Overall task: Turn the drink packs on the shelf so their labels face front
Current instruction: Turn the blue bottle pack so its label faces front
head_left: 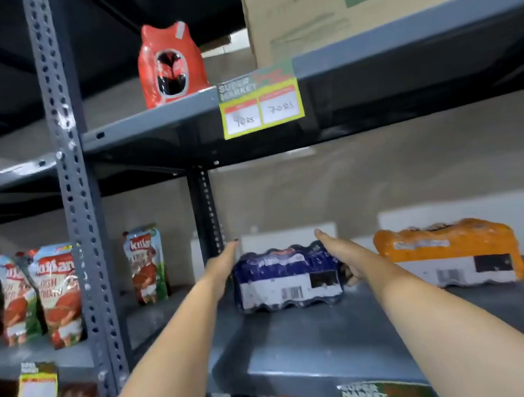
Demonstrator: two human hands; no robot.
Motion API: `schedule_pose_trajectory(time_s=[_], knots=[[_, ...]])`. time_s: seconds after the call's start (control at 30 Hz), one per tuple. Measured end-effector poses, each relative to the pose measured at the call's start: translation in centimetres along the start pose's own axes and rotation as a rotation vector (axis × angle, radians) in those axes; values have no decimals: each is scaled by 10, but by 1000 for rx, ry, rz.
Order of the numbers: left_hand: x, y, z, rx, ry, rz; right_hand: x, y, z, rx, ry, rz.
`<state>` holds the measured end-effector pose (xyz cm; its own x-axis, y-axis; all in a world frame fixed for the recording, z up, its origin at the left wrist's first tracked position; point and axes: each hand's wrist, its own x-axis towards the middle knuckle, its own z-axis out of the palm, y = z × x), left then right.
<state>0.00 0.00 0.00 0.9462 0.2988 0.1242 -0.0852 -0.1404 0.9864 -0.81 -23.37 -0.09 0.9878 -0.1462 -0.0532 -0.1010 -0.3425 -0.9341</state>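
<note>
Flanking blue pack [286,276], left hand [224,267], right hand [337,251]

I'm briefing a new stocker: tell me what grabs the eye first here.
Two bare hands, left hand and right hand, flank a dark blue shrink-wrapped drink pack mid-shelf, its barcode side facing out. Right of it lies an orange shrink-wrapped drink pack. On the shelf above stands a red shrink-wrapped pack, beside a yellow price tag.

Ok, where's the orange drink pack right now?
Head view, right side of the middle shelf: the orange drink pack lies just right of the blue drink pack.
</note>
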Motion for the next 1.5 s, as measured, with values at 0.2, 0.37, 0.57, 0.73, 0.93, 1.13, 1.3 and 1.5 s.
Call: schedule_pose_trajectory(time_s=[0.2, 0.37, 0.57, 0.73, 0.93, 1.13, 1.3, 1.5], knots=[[10, -6, 19, 53, -187, -111, 7, -7, 10, 103, -7, 24], [4, -18, 16, -80, -117, -15, -3, -7, 8, 121, 30, -31], [-29, -34, 0, -71, -173, 243, -21, 5, -8, 159, 19, -129], [-57, -47, -25, 190, -297, 460, -37, 22, -10, 167, 12, -238], [-71, -70, -28, 371, -307, 559, -45, 53, -1, -40, 111, -386], [-82, -57, -22, 274, 136, 656, -45, 28, -26, 98, -131, -216], [-83, -53, -13, 179, 260, 651, -16, 16, -30, 420, -94, -83], [-65, -52, -12, 164, 224, 506, -23, 15, -14, 360, -128, -133]])
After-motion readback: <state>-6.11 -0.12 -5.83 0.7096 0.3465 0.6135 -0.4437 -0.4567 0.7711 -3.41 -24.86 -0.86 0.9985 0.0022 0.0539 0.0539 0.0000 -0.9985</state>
